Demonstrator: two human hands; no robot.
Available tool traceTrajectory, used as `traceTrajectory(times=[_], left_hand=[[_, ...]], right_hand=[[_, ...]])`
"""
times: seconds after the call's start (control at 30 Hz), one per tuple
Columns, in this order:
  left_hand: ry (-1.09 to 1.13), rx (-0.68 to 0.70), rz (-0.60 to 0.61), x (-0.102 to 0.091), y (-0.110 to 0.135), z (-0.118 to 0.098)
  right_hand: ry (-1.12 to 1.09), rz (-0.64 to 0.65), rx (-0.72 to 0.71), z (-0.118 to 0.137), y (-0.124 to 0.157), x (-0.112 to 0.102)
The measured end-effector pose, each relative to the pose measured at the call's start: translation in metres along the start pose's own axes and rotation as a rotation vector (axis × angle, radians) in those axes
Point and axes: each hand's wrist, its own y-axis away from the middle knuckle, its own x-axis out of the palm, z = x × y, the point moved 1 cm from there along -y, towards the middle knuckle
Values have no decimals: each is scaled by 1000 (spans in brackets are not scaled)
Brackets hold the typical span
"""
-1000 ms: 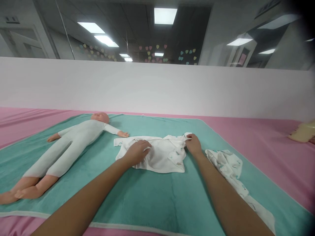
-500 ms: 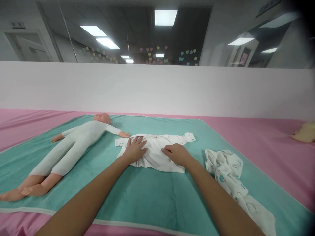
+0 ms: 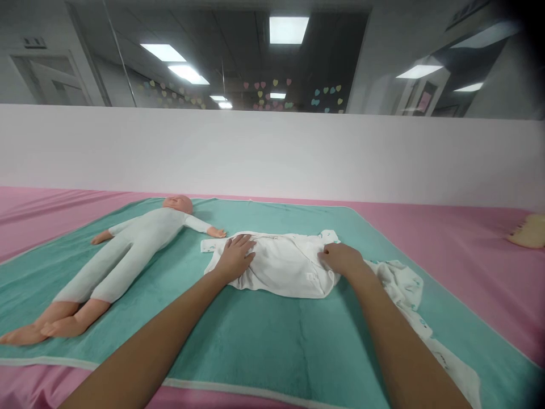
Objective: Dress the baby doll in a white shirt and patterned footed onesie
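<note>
A white baby garment (image 3: 281, 266) lies spread on a teal towel (image 3: 264, 335). My left hand (image 3: 234, 257) lies flat and open on the garment's left side, fingers stretched out. On the garment's right edge my right hand (image 3: 340, 260) rests with its fingers curled, pinching the fabric there. A baby doll (image 3: 128, 250) in a pale bodysuit lies on its back to the left, its arm reaching close to the garment's sleeve.
A second white printed cloth (image 3: 404, 295) lies crumpled along the towel's right side, partly under my right forearm. The towel sits on a pink sheet (image 3: 460, 250). A white wall panel (image 3: 272, 153) runs behind. A yellowish object (image 3: 528, 232) sits at the far right.
My right hand slid from the garment's middle out to its right edge, smoothing the cloth wider. My left hand stayed pressed flat on the left side.
</note>
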Motion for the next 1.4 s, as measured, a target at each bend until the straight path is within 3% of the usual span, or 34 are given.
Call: traceTrajectory(times=[0.1, 0.17, 0.27, 0.37, 0.53, 0.67, 0.77, 0.9, 1.1, 1.27, 1.4], left_hand=[[-36, 61, -43, -4, 0, -10], [-59, 129, -65, -7, 0, -21], [-50, 243, -84, -8, -1, -41], [44, 324, -30, 1, -5, -57], [69, 260, 156, 31, -27, -57], [17, 156, 238, 44, -50, -42], [-10, 91, 157, 41, -58, -33], [-59, 28, -14, 31, -55, -31], [-81, -45, -27, 29, -52, -29], [-101, -149, 28, 36, -53, -20], [-64, -147, 73, 42, -54, -15]], right_hand=[[-42, -241, -56, 24, 10, -3], [-129, -345, -217, 49, 18, 2], [-238, -350, -528, 83, 24, 25], [-250, -288, -653, 97, 16, 53], [-199, -225, -588, 81, -11, 70], [-170, -134, -329, 64, -23, 67], [-175, -78, -177, 59, -25, 65], [-153, -194, -96, 58, -25, 64], [-44, -156, -131, 64, -30, 67], [30, -136, -188, 86, -33, 62], [11, -173, -394, 106, -27, 63]])
